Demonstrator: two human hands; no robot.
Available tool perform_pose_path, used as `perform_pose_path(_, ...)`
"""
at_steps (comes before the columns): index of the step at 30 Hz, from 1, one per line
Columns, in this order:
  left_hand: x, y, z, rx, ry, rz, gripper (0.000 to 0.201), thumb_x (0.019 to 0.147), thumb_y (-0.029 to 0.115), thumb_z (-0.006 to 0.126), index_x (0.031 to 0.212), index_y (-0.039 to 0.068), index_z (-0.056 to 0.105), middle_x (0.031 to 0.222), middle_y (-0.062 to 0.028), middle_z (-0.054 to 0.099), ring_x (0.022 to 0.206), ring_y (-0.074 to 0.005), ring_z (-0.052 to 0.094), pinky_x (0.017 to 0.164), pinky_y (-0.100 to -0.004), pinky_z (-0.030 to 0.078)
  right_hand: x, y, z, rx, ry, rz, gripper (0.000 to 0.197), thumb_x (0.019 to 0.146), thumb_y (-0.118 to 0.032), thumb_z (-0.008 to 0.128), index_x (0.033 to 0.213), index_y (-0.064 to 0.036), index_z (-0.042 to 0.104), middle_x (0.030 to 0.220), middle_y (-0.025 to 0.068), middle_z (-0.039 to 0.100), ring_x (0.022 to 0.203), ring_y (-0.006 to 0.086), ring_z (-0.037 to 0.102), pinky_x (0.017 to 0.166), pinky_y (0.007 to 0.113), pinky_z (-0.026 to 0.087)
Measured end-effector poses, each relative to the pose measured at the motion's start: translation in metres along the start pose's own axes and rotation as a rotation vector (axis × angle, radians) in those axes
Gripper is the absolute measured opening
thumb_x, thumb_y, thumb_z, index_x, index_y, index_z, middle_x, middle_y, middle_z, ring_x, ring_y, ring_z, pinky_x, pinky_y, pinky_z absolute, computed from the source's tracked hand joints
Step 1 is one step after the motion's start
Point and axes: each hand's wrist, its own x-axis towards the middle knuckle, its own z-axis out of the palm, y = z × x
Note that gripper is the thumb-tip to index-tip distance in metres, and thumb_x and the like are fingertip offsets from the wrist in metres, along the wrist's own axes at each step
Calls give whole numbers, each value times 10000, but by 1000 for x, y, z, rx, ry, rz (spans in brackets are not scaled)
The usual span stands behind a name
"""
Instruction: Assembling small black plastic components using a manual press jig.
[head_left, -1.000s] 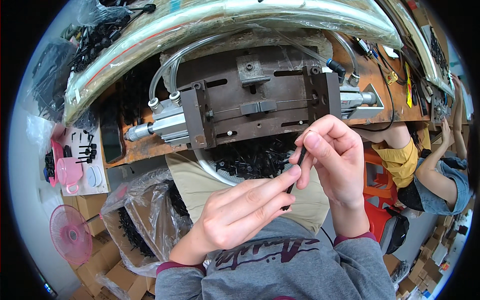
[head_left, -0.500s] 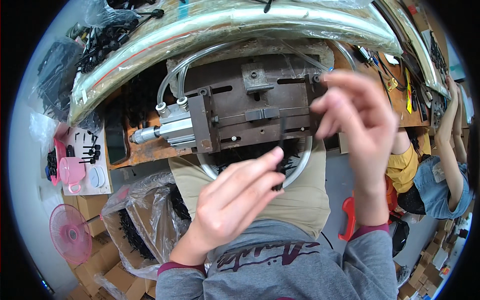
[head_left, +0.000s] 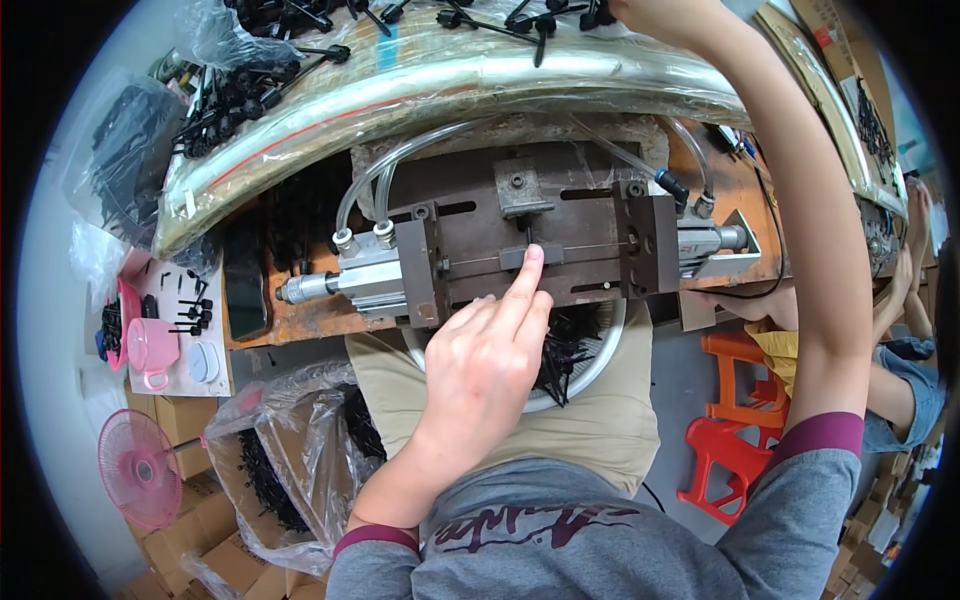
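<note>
Right at the middle of the metal press jig on my counter, my left hand poked one fingertip onto the small center block, holding nothing. My right hand reached up to the black parts on the plastic-covered shelf; couldn't tell its grip.

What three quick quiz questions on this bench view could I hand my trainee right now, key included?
1. True or false: the left hand has a fingertip on the small dark block at the middle of the metal press fixture.
2. Where does the right hand reach? A) into the bowl on the lap B) up to the black parts at the top of the picture C) to the pink fan
3. Fill in: the clear hoses run to the ____ end of the fixture, by the pneumatic cylinder.

Key: 1 true; 2 B; 3 left
</note>
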Motion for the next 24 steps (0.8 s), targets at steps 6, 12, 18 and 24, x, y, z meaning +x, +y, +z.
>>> perform_pose_path(6,-1,0,0,-21,-28,-48,260,693,70,799,922,15,688,1266,-126,671,637,-223,664,614,-298,530,23,-3,-16,-199,-318,-28,445,766,-58,702,1210,-81,668,1158,140,677,1112,310,633,895,410,537)
perform_pose_path(12,0,1,1,-9,-22,-52,252,700,88,801,918,24,692,1267,-120,671,597,-215,643,593,-292,520,26,3,0,-104,-261,-118,317,750,-54,697,1068,-51,692,1065,134,684,1032,320,656,866,425,541)
perform_pose_path(18,-1,-1,1,-1,-20,-34,253,702,102,804,920,33,695,1272,-110,671,587,-208,637,585,-282,516,16,12,-3,90,-97,-136,250,734,-61,703,979,-7,693,922,181,679,930,359,663,813,435,525)
perform_pose_path(24,-1,-2,1,-9,-18,-27,260,702,103,805,928,39,696,1269,-106,673,585,-201,636,584,-279,518,-5,2,-19,672,166,209,243,811,-67,756,1014,9,647,817,96,675,747,194,648,670,344,513)
